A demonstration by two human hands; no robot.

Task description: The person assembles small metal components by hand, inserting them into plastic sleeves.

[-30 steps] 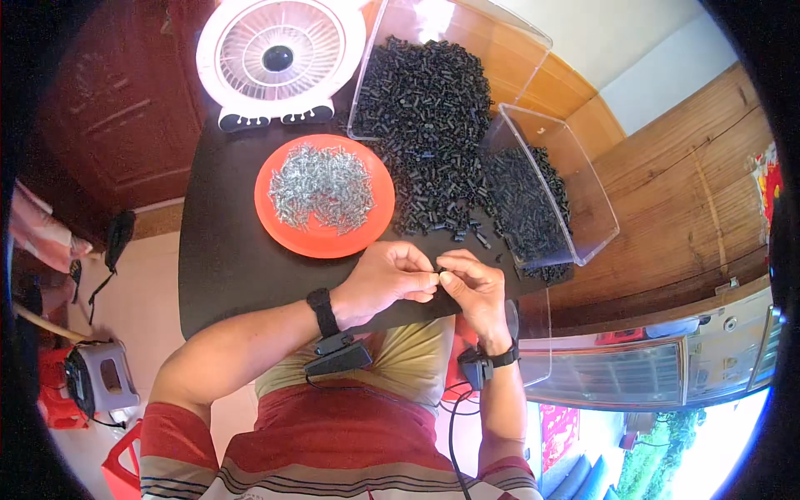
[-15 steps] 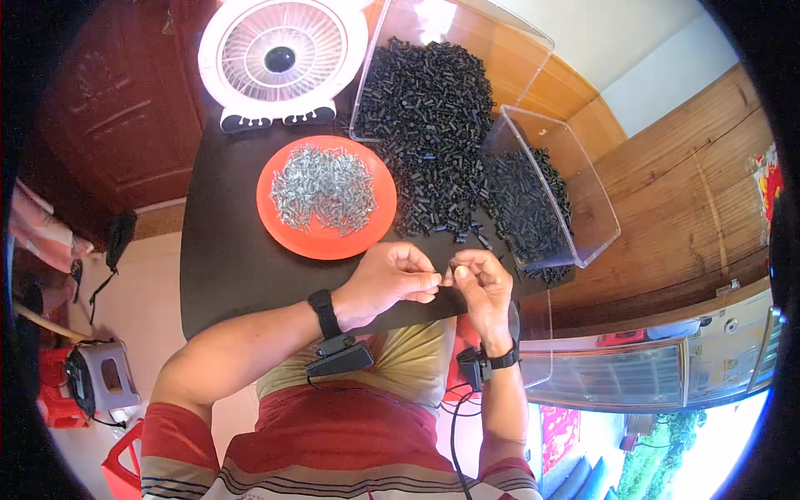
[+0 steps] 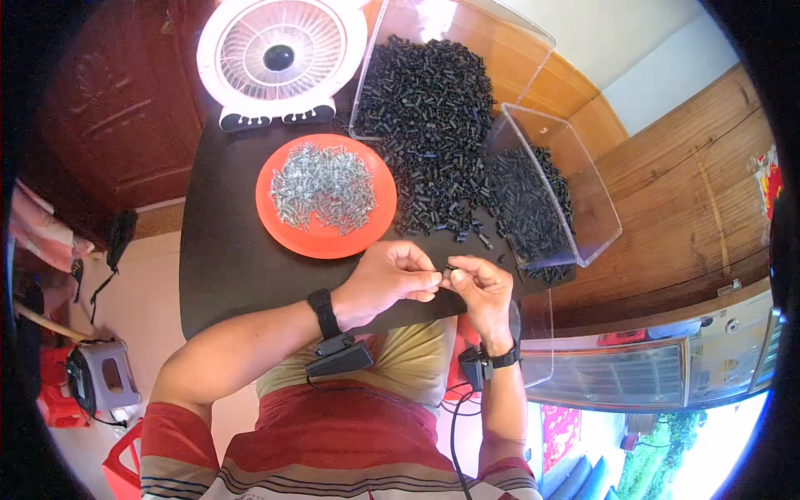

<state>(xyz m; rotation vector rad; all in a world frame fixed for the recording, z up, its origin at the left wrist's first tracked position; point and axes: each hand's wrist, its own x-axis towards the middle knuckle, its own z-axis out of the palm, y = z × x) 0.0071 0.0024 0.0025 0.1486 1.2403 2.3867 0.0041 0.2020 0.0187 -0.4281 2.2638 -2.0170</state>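
Over the table's near edge, my two hands meet at the fingertips. A small black plastic piece (image 3: 448, 272) is pinched between the thumb and forefinger of my right hand (image 3: 483, 292). My left hand (image 3: 387, 279) is closed in a pinch touching that same spot; whatever its fingertips hold is too small or covered to make out. Just beyond my left hand lies an orange-red plate (image 3: 275, 229) with a heap of small silvery metal pieces (image 3: 323, 187). Past my right hand spreads a big pile of short black tubular pieces (image 3: 433, 142).
A clear plastic bin (image 3: 533, 79) lies behind the black pile, and a smaller clear box (image 3: 596, 192) with black pieces stands at the right. A white fan (image 3: 279, 58) is at the back left of the dark table (image 3: 225, 283). A cable (image 3: 454, 433) hangs beside my right forearm.
The fingertips of my right hand have closed in slightly toward my left fingertips, and the black piece shows more clearly. Otherwise the scene looks the same.
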